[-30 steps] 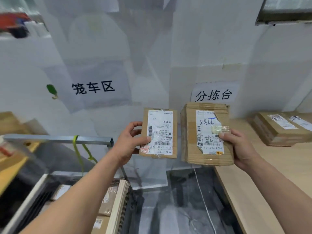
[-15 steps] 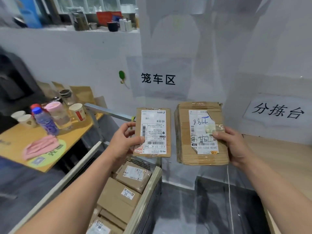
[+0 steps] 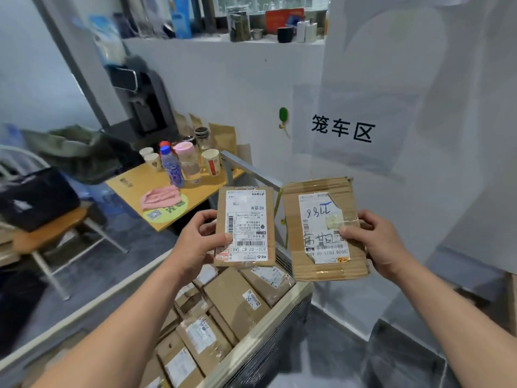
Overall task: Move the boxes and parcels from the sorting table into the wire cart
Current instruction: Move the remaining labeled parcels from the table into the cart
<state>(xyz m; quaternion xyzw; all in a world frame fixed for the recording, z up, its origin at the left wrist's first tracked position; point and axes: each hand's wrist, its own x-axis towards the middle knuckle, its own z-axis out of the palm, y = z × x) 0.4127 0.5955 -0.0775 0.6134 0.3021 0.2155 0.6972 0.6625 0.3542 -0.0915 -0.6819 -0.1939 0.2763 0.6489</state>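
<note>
Left hand (image 3: 197, 243) grips a small flat parcel (image 3: 245, 228) by its left edge, thumb across the white label, fingers curled behind; right hand (image 3: 375, 243) grips a larger cardboard parcel (image 3: 324, 228) by its right edge, thumb pressed on the torn label beside a taped patch; both parcels held upright, side by side, just apart, above the far end of the wire cart (image 3: 260, 343); cart holds many labelled brown boxes (image 3: 237, 301) packed close together; beyond, a yellow side table (image 3: 156, 189) carries paper cups, a blue-capped bottle (image 3: 172, 166) and a pink cloth (image 3: 160, 197); wall sign (image 3: 342, 130) with black characters behind the parcels.
</note>
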